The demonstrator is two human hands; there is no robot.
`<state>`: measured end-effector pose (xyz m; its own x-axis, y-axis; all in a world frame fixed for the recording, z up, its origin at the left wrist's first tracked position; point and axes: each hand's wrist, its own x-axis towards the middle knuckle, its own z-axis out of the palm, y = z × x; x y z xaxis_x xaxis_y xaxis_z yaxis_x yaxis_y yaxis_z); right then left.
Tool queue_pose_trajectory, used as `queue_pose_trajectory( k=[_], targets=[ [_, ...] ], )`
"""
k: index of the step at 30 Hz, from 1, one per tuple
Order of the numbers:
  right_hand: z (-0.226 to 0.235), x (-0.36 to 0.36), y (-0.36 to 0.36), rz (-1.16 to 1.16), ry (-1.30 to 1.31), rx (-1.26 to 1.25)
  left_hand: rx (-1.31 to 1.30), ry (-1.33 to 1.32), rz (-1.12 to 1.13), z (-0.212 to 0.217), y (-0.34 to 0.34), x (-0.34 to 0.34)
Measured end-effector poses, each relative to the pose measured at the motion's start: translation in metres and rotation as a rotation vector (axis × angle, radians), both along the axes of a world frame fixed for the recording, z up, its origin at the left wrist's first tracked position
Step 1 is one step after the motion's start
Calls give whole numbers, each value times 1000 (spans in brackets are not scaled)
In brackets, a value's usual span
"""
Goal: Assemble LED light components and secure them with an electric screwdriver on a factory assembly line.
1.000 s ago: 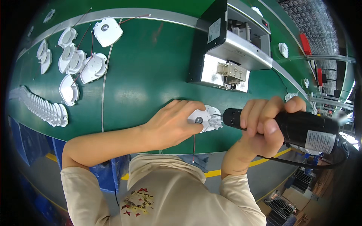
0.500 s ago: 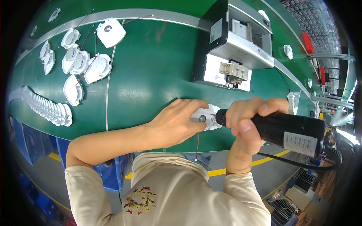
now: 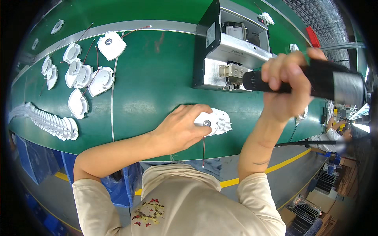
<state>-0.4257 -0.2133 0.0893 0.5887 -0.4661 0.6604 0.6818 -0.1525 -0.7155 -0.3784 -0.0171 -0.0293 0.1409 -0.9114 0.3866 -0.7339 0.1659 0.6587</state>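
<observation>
My left hand presses down on a round white plastic part that lies on the green belt, near its front edge. A thin red wire hangs from the part over that edge. My right hand grips a black electric screwdriver, raised above the belt. Its tip points left at the slot of a grey and black machine. The tool is well clear of the white part.
Several more white round parts with red wires lie on the belt at the left. A long row of stacked white pieces runs along the left front edge. Another person works at the far right.
My right hand has lifted the screwdriver off the white part and up to the machine's slot. My left hand has stayed on the part.
</observation>
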Motion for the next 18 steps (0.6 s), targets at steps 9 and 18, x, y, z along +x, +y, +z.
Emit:
queue_pose_trajectory(
  k=[9,18],
  targets=[
    [-13,-24,23,125,100,126,-36,63,19,-3,2,-1],
    [-30,-66,60,126,192,176,-82,23,62,-4,-2,-2]
  ],
)
